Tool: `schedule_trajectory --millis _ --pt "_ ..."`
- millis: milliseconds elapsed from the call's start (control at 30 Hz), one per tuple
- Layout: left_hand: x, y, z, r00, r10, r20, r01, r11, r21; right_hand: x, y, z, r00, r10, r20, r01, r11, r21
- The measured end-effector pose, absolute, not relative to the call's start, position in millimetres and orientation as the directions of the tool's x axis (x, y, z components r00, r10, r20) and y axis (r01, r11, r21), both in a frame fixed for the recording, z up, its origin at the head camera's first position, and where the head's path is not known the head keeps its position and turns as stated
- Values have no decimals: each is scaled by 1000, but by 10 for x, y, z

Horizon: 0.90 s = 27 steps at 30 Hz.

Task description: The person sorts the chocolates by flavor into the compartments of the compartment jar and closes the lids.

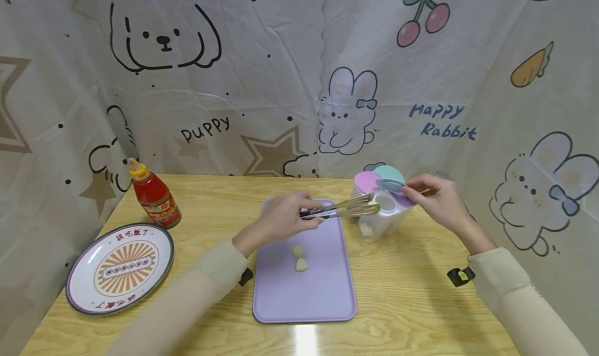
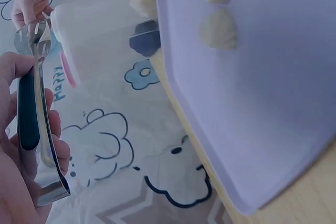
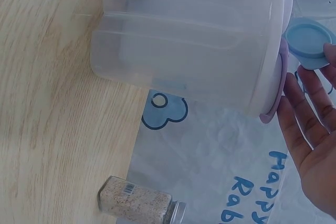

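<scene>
My left hand (image 1: 284,216) grips metal tongs (image 2: 35,114) with dark handle grips, above the far part of a lavender tray (image 1: 306,299). The tong tips reach beside the round opening of a clear compartment container (image 1: 385,223); a pale piece shows at them. With thumb and fingers, my right hand (image 1: 437,201) pinches a blue lid (image 3: 308,39), which is lifted off that opening. Pink (image 1: 366,182), mint green (image 1: 388,173) and purple lids cover the other compartments. Pale pieces (image 1: 367,228) lie inside the front compartment. On the tray are two pale cut pieces (image 1: 301,265).
A red sauce bottle (image 1: 156,199) with a yellow cap stands at the back left. In front of it lies a white patterned plate (image 1: 121,267). A glass jar of pale grains (image 3: 135,200) is near the container. Printed cloth (image 1: 262,86) hangs behind and beside the wooden table.
</scene>
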<state>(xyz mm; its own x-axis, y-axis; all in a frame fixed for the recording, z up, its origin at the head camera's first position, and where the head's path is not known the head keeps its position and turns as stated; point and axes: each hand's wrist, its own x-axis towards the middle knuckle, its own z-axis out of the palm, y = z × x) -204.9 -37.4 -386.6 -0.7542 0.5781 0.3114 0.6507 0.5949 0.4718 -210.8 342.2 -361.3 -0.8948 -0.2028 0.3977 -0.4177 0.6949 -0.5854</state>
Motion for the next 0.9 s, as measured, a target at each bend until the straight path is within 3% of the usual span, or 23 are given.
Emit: schedule_trajectory --millis 900 --pt "-2311 22 -3725 -759 602 248 643 628 438 -2131 3430 -3620 -889 -196 415 -424 695 -580"
